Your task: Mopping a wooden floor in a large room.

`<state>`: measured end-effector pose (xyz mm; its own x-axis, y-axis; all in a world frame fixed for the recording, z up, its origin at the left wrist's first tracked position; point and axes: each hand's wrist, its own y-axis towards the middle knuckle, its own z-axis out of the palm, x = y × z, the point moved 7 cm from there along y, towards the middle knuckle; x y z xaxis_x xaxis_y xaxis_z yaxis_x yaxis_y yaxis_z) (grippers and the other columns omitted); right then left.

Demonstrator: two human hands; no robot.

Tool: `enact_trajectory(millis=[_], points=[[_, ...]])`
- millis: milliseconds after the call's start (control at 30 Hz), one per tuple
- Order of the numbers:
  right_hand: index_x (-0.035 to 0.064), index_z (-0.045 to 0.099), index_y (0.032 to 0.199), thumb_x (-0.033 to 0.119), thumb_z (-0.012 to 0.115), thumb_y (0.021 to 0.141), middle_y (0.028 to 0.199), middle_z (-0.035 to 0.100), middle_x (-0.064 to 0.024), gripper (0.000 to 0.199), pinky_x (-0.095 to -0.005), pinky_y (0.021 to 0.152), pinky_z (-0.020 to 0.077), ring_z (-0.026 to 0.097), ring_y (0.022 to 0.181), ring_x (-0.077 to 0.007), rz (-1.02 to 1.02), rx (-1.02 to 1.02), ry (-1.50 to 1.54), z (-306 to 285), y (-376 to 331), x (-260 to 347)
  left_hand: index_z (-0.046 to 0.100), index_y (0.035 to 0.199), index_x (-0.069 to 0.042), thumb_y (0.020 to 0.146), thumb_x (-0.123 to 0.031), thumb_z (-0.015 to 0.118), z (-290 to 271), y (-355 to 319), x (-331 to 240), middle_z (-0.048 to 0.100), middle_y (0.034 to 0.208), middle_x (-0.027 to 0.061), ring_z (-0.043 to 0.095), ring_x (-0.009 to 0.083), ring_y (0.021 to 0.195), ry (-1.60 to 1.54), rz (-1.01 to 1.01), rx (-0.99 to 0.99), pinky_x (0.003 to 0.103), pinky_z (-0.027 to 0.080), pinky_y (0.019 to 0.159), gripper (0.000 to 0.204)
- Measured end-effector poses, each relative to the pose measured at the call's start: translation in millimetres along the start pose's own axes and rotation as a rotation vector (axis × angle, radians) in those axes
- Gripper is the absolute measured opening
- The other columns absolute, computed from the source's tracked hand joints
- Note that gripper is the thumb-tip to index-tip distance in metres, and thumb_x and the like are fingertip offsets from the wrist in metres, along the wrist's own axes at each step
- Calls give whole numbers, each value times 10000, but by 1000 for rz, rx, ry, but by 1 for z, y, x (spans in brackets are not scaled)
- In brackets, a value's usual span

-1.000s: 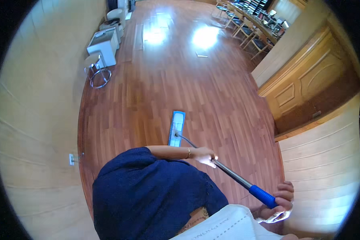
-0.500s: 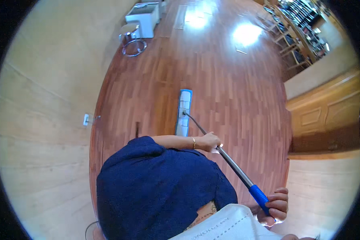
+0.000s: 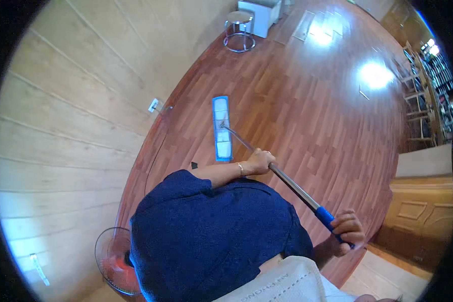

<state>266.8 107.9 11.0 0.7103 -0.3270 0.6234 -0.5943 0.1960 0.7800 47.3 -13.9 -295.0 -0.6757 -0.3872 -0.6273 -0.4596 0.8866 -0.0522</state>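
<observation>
Okay, so I've got both hands on a flat mop (image 3: 286, 178): my left hand (image 3: 260, 161) has its fingers closed around the metal pole (image 3: 298, 190), and my right hand (image 3: 348, 231) has its fingers curled around the blue grip (image 3: 325, 217). The blue-edged mop head (image 3: 221, 135) lies on the wood-plank floor (image 3: 312, 116) ahead. There's a round stool (image 3: 239, 18) beyond it, plus a fan (image 3: 117, 262) beside my navy sleeve (image 3: 156, 211).

The mop pole (image 3: 295, 186) is glossy metal, its grip (image 3: 325, 216) plastic, its head (image 3: 222, 136) edged with cloth, and the floor (image 3: 312, 116) glossy wood-look planking.
</observation>
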Motion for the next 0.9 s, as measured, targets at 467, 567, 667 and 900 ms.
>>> enact_trajectory(millis=[467,567,667,900], points=[[78,542,608,253,682,795,612,591,-80,292,-399,639,439,614,622,-266,428,221,620,116,36,-93,591,734,-130,682,-312,707,-27,-147,121,626,775,97,613,325,820,72,-304,-285,494,404,641,222],[78,521,577,218,685,750,594,577,-76,277,-418,710,463,611,618,-257,513,205,577,118,46,-85,600,696,-117,728,-379,705,-41,-135,115,634,749,120,623,333,794,82,-298,-256,496,419,642,284],[80,509,575,184,683,711,591,571,-71,244,-422,759,469,609,613,-246,493,259,587,126,53,-86,589,664,-104,771,-369,681,-52,-130,117,626,719,137,621,342,771,81,-256,-264,491,426,640,300],[72,508,594,103,674,662,605,567,-84,182,-440,769,461,609,627,-254,383,276,494,131,68,-78,606,686,-119,781,-285,606,-72,-70,135,622,728,116,611,326,794,50,-158,-286,480,405,655,191]])
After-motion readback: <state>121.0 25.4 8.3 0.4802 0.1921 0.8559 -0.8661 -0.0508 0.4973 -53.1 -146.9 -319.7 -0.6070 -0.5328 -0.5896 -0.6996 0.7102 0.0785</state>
